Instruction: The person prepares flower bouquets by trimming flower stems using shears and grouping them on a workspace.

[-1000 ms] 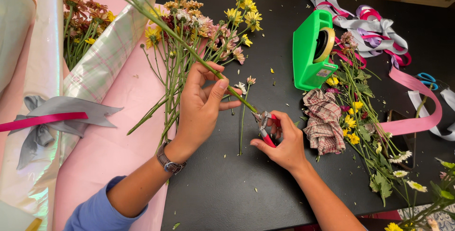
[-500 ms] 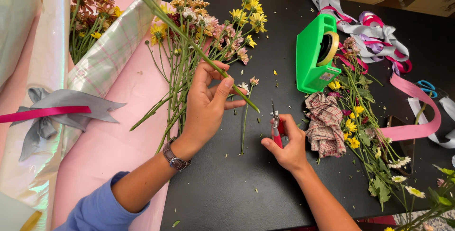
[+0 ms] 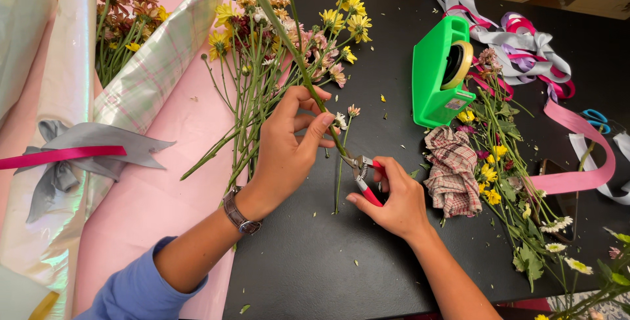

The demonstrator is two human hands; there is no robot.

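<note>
My left hand (image 3: 289, 152) pinches a long green flower stem (image 3: 295, 57) that runs up and out of the top of the view. My right hand (image 3: 394, 198) grips red-handled pruning shears (image 3: 363, 170), whose blades sit at the lower end of that stem, just below my left fingers. Under both hands lies a loose bunch of yellow, pink and white flowers (image 3: 275, 44), spread across the black table (image 3: 315, 261) and a pink paper sheet (image 3: 164, 195). A single small cut flower (image 3: 349, 123) lies beside the shears.
A wrapped bouquet (image 3: 98, 97) with grey and pink ribbon lies at the left. A green tape dispenser (image 3: 443, 74), a plaid cloth (image 3: 453, 172), more cut flowers (image 3: 505, 162), loose ribbons (image 3: 518, 44) and blue-handled scissors (image 3: 597, 120) occupy the right side.
My left hand has lifted the stem slightly and shifted its grip. My right hand has brought the shears up to the stem's lower end.
</note>
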